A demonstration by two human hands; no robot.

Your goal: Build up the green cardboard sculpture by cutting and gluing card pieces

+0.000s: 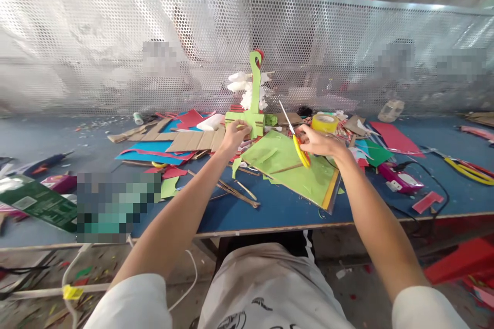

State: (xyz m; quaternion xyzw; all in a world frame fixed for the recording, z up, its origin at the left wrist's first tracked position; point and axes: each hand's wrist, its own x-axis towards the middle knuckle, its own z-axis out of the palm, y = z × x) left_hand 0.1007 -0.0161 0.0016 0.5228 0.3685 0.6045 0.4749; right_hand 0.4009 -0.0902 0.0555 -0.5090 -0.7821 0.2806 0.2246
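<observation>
A perforated metal panel is set along the far side of a blue counter, on which cut paper and cardboard strips are scattered. A green paper sheet is laid askew near the middle. Just beyond its left part, a green paper model is stood with its long axis upright, looped top uppermost; its base is held in the fingers of the left hand, the nearer of the two. By the right hand, to the right of the model and apart from it, yellow-handled scissors are gripped at the handles, their blades directed away from the body and slightly left. Just beyond the right hand, a yellow tape roll is seen
</observation>
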